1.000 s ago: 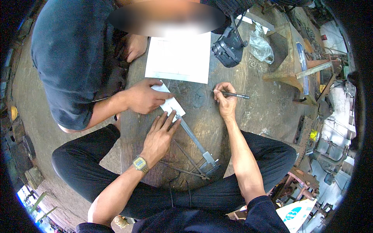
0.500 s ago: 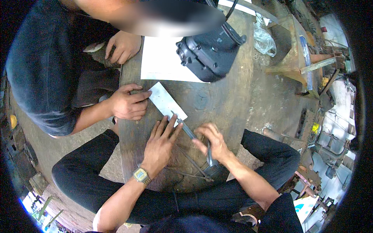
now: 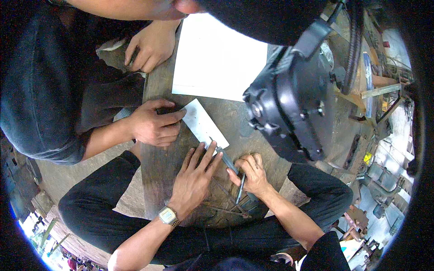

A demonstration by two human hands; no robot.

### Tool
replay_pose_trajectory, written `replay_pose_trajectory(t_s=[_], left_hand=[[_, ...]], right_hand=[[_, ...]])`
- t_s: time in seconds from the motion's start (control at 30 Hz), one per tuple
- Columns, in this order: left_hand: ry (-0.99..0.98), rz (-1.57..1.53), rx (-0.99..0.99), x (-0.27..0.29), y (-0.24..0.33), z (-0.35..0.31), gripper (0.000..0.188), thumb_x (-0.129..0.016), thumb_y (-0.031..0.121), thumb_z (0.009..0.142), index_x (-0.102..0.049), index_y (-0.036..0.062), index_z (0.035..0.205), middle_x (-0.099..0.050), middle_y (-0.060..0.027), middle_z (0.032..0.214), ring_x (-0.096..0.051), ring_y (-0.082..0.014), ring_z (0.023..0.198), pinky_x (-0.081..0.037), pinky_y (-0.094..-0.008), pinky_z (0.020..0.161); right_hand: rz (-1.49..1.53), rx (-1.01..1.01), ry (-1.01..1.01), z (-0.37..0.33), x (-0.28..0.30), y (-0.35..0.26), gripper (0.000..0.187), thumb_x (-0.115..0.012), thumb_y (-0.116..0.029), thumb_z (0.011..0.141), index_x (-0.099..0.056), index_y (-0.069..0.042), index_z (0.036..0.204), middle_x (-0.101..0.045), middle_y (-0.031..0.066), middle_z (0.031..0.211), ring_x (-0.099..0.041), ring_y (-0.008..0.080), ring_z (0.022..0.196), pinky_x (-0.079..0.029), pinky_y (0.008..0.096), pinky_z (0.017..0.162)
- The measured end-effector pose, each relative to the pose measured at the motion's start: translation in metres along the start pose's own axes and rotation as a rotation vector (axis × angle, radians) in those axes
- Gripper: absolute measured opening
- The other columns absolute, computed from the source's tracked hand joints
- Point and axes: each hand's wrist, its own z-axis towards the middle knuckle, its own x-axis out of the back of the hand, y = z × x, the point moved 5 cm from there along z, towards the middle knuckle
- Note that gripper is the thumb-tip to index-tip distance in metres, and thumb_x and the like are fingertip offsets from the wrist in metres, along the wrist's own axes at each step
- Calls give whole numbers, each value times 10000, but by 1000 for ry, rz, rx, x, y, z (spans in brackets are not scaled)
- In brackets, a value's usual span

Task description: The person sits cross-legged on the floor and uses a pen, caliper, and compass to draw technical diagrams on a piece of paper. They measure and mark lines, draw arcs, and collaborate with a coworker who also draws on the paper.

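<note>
My left hand (image 3: 195, 178) lies flat with fingers spread. Its fingertips touch the near end of a white rectangular plate (image 3: 203, 122) and the grey bar-shaped tool (image 3: 228, 161). The tool's thin pointed tip reaches onto the plate's near corner. My right hand (image 3: 253, 174) is curled at the tool's near end, thumb and forefinger close to it. A thin pen-like rod (image 3: 241, 189) sticks out from under these fingers toward me; they are closed on it. Across the table a co-worker's hand (image 3: 158, 124) touches the plate's far left edge with a fingertip.
A large white paper sheet (image 3: 217, 58) lies on the wooden table (image 3: 158, 180). The co-worker's other hand (image 3: 151, 47) rests at the table's left edge. A black device with a cable (image 3: 289, 104) hangs over the right side. Thin dark rods (image 3: 228, 208) lie near my lap.
The black device has swung right and nearer, now larger in view. My right hand's fingers have curled in closer to the grey tool. My left hand still lies on the plate's near end.
</note>
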Motion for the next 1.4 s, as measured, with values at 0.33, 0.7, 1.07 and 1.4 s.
replay_pose_trajectory(t_s=[0.33, 0.7, 1.07, 1.4], left_hand=[[-50, -18, 15, -4, -1, -1, 732, -618, 39, 802, -485, 88, 1520, -311, -119, 1672, -334, -365, 1514, -287, -510, 1259], [20, 8, -22, 0, 0, -2, 772, -647, 41, 792, -459, 100, 1539, -287, -120, 1686, -318, -369, 1522, -278, -517, 1261], [-3, 32, -10, -4, -1, -2, 726, -596, 37, 830, -459, 105, 1540, -290, -117, 1685, -322, -368, 1520, -284, -519, 1258], [-29, 55, -12, -5, -3, 2, 766, -603, 47, 825, -444, 180, 1563, -266, -98, 1700, -328, -388, 1520, -303, -527, 1250]], right_hand=[[-34, 76, 59, -2, 1, 1, 283, -852, -174, 778, -652, -61, 944, -629, 58, 897, -608, 267, 847, -448, 413, 773], [-43, 68, 46, -10, -5, 7, 319, -868, -149, 763, -646, -58, 973, -636, 52, 895, -615, 257, 832, -435, 406, 761], [-7, 43, 68, 3, 4, -4, 320, -881, -152, 761, -650, -59, 963, -629, 55, 888, -604, 265, 821, -443, 407, 756], [0, 39, 71, 1, 1, -2, 312, -860, -198, 786, -664, -65, 988, -601, 82, 920, -544, 311, 813, -466, 429, 746]])
